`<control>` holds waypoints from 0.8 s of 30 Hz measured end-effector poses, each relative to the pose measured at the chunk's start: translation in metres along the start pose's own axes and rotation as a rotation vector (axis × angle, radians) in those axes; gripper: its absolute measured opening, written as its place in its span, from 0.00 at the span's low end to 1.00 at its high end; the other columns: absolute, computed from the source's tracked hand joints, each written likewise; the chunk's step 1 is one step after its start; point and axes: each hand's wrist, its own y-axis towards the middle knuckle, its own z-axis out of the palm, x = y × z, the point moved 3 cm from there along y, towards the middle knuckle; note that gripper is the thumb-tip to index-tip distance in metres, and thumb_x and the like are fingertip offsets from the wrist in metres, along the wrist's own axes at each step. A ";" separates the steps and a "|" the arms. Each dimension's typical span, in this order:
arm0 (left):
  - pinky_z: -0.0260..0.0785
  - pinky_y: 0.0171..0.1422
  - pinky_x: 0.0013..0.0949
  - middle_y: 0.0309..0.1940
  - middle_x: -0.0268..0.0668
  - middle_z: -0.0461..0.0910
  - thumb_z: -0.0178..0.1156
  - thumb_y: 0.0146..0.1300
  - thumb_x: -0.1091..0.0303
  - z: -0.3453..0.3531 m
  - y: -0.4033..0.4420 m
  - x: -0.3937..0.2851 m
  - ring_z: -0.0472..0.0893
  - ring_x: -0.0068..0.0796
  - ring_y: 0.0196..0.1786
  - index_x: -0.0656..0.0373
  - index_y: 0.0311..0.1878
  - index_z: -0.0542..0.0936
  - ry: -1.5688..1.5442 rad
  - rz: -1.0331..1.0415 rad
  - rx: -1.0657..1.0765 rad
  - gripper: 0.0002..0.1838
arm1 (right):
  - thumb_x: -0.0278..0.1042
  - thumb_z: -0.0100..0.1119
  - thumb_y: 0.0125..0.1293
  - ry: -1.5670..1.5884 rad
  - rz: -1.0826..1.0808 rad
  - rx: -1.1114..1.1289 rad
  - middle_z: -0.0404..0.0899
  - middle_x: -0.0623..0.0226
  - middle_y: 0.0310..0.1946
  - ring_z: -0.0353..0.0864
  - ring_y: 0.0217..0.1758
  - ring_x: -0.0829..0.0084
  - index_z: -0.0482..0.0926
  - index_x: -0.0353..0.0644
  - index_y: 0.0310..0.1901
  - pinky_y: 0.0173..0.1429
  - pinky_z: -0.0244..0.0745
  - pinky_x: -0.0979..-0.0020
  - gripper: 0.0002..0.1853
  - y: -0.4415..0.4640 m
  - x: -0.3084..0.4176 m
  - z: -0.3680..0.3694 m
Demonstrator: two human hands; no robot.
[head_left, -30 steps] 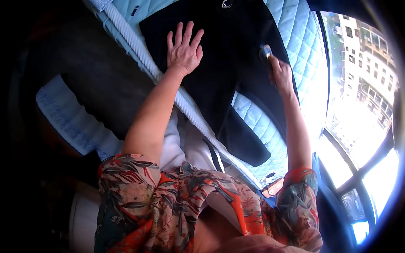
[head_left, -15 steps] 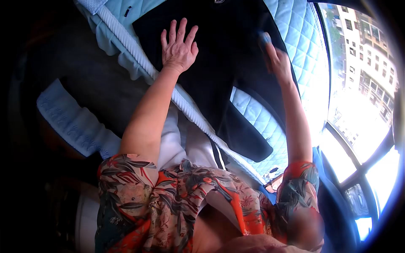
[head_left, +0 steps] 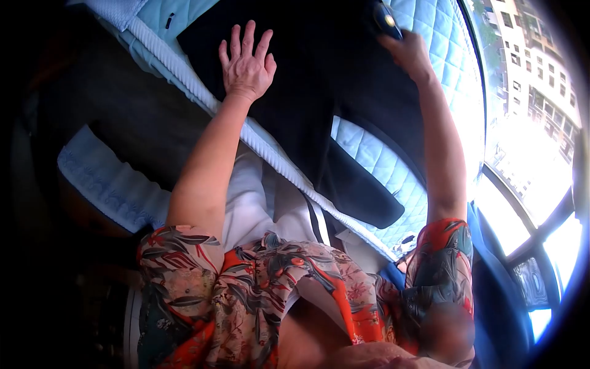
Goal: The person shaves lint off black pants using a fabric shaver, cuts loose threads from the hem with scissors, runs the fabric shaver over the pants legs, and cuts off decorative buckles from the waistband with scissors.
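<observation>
A black garment lies spread over a light blue quilted cover, with one narrow sleeve or leg pointing toward me. My left hand rests palm down on the dark cloth, fingers spread, holding nothing. At the far right edge of the garment, my right hand is closed around a dark handheld tool with a shiny, pale spot on it. The tool's far end blends into the black cloth, so I cannot tell its exact kind.
White ribbed piping edges the cover on my side. A blue ruffled cloth hangs at the left. To the right is a bright window with buildings outside. Blue fabric hangs beside my right arm.
My right hand has moved up and away from me with the tool, toward the garment's far edge. My left hand stays flat, slightly further left in view.
</observation>
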 end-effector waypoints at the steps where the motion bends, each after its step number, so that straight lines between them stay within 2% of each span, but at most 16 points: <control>1: 0.47 0.69 0.55 0.70 0.37 0.57 0.55 0.58 0.58 0.000 0.000 0.000 0.56 0.45 0.71 0.39 0.65 0.66 -0.001 -0.003 0.006 0.28 | 0.49 0.63 0.51 0.040 0.065 0.019 0.73 0.67 0.14 0.74 0.16 0.76 0.79 0.33 0.30 0.23 0.69 0.72 0.21 -0.014 -0.026 -0.005; 4: 0.46 0.69 0.55 0.70 0.36 0.56 0.55 0.58 0.58 -0.001 0.001 0.002 0.55 0.45 0.71 0.39 0.65 0.65 -0.015 -0.014 0.014 0.29 | 0.44 0.61 0.52 0.034 0.280 0.019 0.73 0.69 0.14 0.74 0.15 0.76 0.78 0.34 0.28 0.21 0.67 0.72 0.18 -0.082 -0.091 -0.018; 7: 0.46 0.69 0.56 0.71 0.36 0.55 0.55 0.59 0.58 0.001 0.001 0.001 0.54 0.45 0.72 0.39 0.65 0.66 -0.017 -0.015 0.018 0.29 | 0.42 0.61 0.51 0.077 0.385 0.042 0.72 0.69 0.13 0.72 0.15 0.77 0.78 0.34 0.28 0.19 0.65 0.73 0.16 -0.101 -0.096 -0.025; 13: 0.45 0.70 0.57 0.71 0.37 0.54 0.54 0.59 0.57 0.001 0.001 0.001 0.53 0.46 0.72 0.39 0.65 0.66 0.002 -0.010 0.031 0.28 | 0.46 0.62 0.52 0.133 0.049 -0.090 0.72 0.67 0.13 0.72 0.14 0.75 0.77 0.33 0.25 0.20 0.66 0.72 0.19 0.011 -0.006 -0.014; 16: 0.45 0.69 0.57 0.71 0.37 0.54 0.54 0.59 0.57 0.001 0.001 0.000 0.53 0.46 0.72 0.39 0.65 0.66 0.000 -0.005 0.029 0.28 | 0.46 0.62 0.52 0.155 0.030 -0.032 0.72 0.67 0.12 0.72 0.14 0.75 0.77 0.34 0.24 0.20 0.66 0.72 0.19 0.023 -0.006 -0.021; 17: 0.46 0.69 0.57 0.71 0.37 0.54 0.54 0.59 0.57 0.001 0.001 0.001 0.53 0.46 0.72 0.39 0.65 0.66 -0.005 -0.006 0.032 0.28 | 0.45 0.62 0.51 0.057 0.072 -0.006 0.71 0.67 0.12 0.72 0.13 0.76 0.77 0.33 0.23 0.19 0.65 0.73 0.19 0.008 -0.014 -0.029; 19: 0.46 0.69 0.57 0.71 0.37 0.54 0.54 0.59 0.57 0.000 0.001 0.001 0.53 0.47 0.72 0.39 0.65 0.66 -0.016 -0.011 0.034 0.28 | 0.43 0.62 0.50 0.087 0.132 0.036 0.71 0.67 0.11 0.71 0.12 0.77 0.76 0.33 0.22 0.18 0.64 0.73 0.18 -0.015 -0.059 -0.032; 21: 0.45 0.69 0.57 0.71 0.37 0.54 0.54 0.59 0.57 -0.001 0.001 0.001 0.53 0.47 0.72 0.39 0.65 0.66 -0.021 -0.013 0.039 0.28 | 0.39 0.62 0.50 0.148 0.219 0.034 0.70 0.68 0.11 0.70 0.12 0.78 0.76 0.34 0.21 0.17 0.62 0.75 0.14 -0.045 -0.068 -0.038; 24: 0.45 0.70 0.57 0.71 0.37 0.53 0.54 0.59 0.57 -0.001 0.001 0.001 0.53 0.46 0.72 0.39 0.65 0.66 -0.027 -0.012 0.030 0.28 | 0.39 0.62 0.51 0.145 0.150 0.097 0.70 0.68 0.11 0.69 0.12 0.78 0.76 0.33 0.21 0.17 0.61 0.75 0.15 -0.028 -0.059 -0.046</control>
